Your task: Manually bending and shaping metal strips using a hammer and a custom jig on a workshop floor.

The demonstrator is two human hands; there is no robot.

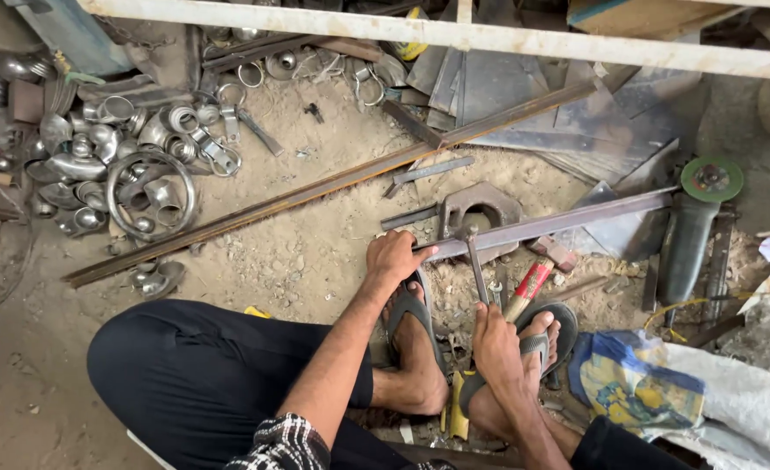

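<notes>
Fingers [400,246] around flat rusty steel bar [568,222], sandy ground [315,252]

Soft, even daylight (faint shadows), sharp throughout.

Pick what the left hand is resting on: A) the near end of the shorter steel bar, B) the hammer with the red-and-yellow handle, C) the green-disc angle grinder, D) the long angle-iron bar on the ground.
A: the left hand presses down on the near end of the shorter steel bar, while the right hand holds a thin metal rod beside it.
</notes>
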